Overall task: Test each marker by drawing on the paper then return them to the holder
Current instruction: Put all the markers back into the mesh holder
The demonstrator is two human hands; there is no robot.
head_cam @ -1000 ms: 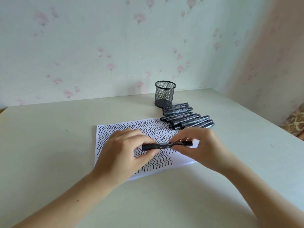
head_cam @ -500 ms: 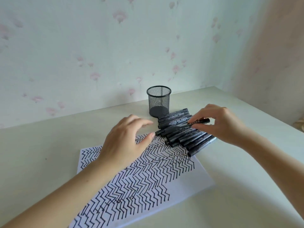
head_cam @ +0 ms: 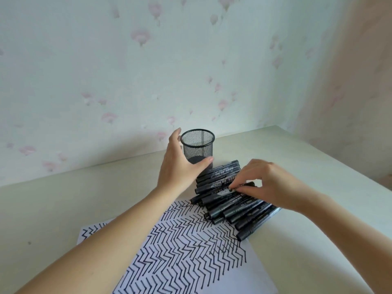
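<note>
A black mesh holder (head_cam: 198, 145) stands on the table near the wall, and nothing shows inside it. My left hand (head_cam: 180, 166) cups it, fingers along its left side and thumb across its front. Several black markers (head_cam: 239, 213) lie side by side in a pile just right of and in front of the holder. My right hand (head_cam: 267, 185) rests on top of the pile and pinches one black marker (head_cam: 246, 186) with thumb and fingertips. A white paper (head_cam: 191, 251) covered in black zigzag lines lies in front of the pile, partly under my left forearm.
The pale table (head_cam: 63, 209) runs to a flowered wall behind the holder and to a corner on the right. The table's right edge (head_cam: 339, 170) slants down toward me.
My left hand has moved from above the paper up to the holder and closed around it. My right hand has brought its marker down onto the pile. The view has tilted upward.
</note>
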